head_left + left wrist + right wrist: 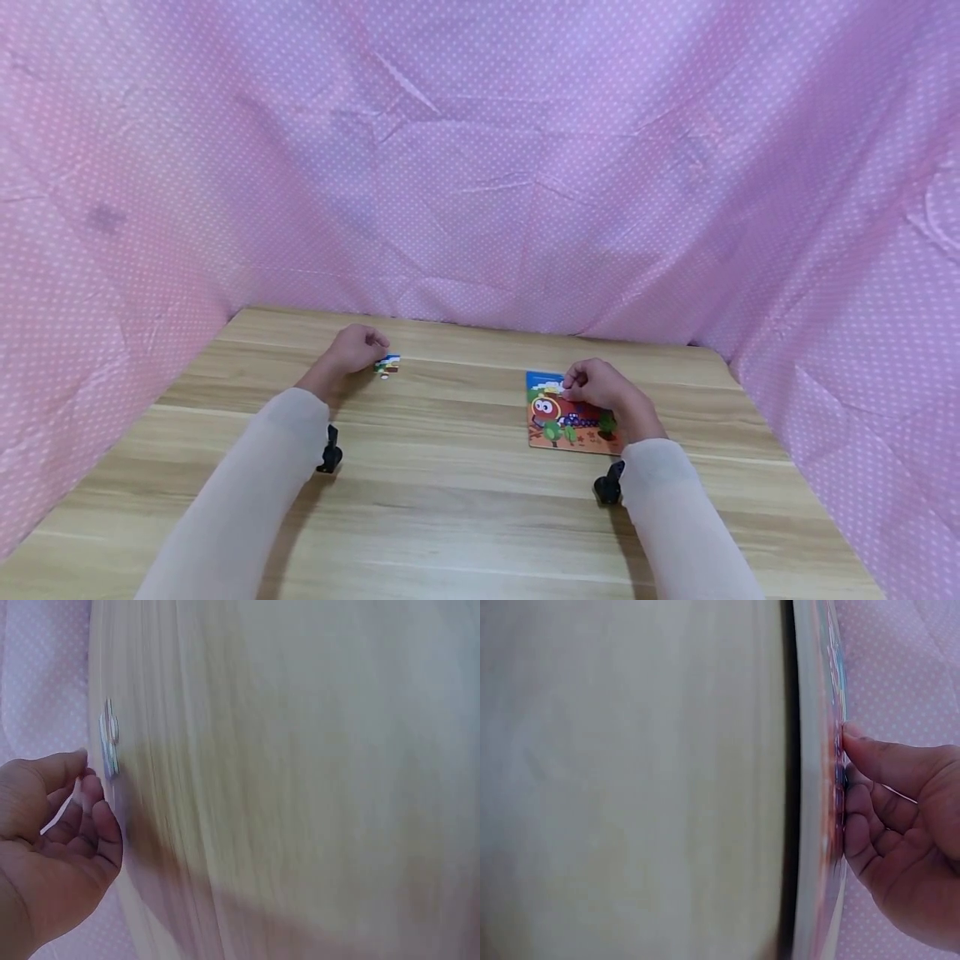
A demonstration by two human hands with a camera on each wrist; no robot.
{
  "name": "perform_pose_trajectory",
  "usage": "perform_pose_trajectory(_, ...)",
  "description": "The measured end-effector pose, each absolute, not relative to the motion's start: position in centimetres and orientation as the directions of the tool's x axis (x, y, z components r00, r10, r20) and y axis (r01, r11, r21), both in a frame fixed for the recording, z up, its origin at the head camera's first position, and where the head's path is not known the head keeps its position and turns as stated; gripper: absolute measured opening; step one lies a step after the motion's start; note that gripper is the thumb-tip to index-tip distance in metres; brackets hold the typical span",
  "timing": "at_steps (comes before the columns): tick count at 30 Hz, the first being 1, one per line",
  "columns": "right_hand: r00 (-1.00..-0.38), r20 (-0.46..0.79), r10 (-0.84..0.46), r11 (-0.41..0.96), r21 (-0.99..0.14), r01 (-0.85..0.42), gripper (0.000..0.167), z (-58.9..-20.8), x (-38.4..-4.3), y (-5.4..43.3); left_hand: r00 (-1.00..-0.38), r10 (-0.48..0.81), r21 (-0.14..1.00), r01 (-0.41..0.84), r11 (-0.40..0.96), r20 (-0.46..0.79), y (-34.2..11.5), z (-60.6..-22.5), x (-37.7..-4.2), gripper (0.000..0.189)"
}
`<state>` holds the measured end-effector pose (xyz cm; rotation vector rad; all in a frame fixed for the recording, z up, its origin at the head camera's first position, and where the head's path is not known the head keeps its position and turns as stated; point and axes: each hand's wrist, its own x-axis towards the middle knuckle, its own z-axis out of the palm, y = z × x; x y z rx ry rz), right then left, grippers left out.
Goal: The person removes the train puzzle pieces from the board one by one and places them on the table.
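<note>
A small jigsaw puzzle piece point(387, 365) with blue, green and brown print lies on the table at the back left. My left hand point(360, 348) hovers beside it, fingers loosely curled. In the left wrist view, the thumb and fingertips stand close to the piece point(110, 739), with nothing seen between them. To the right lies a puzzle board point(551, 433) printed with a red cartoon caterpillar. My right hand point(600, 386) rests on its upper part, thumb and bent fingers touching the picture point(832, 802). Whether a loose piece is between those fingertips is hidden.
Both things lie on a wood-grain table point(442, 500). A pink polka-dot cloth point(480, 208) hangs behind the table and along both sides. Black camera mounts point(330, 454) sit at the wrists, below pale sleeves point(247, 492).
</note>
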<state>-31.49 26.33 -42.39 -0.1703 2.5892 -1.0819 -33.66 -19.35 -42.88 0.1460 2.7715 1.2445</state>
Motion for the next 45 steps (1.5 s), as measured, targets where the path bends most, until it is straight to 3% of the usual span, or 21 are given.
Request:
perform_pose_trajectory(5, -0.937, -0.232, -0.259, 0.709, -0.705, -0.022, 0.008, -42.5, -31.1, 26.5, -0.988, 0.152, 0.787, 0.069, 0.613, -0.032, -17.3, -42.9, -33.9, 0.020)
perform_pose_trajectory(9, -0.935, -0.219, -0.279, 0.711, -0.701, -0.048, 0.013, -42.6, -30.8, 26.7, -0.983, 0.161, 0.845, 0.008, 0.534, -0.092, -15.7, -43.1, -34.0, 0.020)
perform_pose_trajectory(21, -0.937, -0.129, -0.326, 0.735, -0.657, -0.165, 0.026, -41.6, -30.8, 27.8, -0.971, 0.238, 0.781, 0.143, 0.608, -0.007, -9.5, -42.9, -34.6, 0.017)
perform_pose_trajectory(35, -0.937, -0.134, -0.322, 0.761, -0.626, -0.172, 0.031, -41.8, -30.8, 29.9, -0.924, 0.382, 0.780, 0.249, 0.575, 0.013, -2.9, -43.5, -34.3, 0.010)
perform_pose_trajectory(45, -0.937, -0.192, -0.292, 0.771, -0.627, -0.112, 0.035, -41.7, -30.8, 30.2, -0.901, 0.434, 0.806, 0.251, 0.536, -0.008, 2.0, -42.8, -32.8, 0.007)
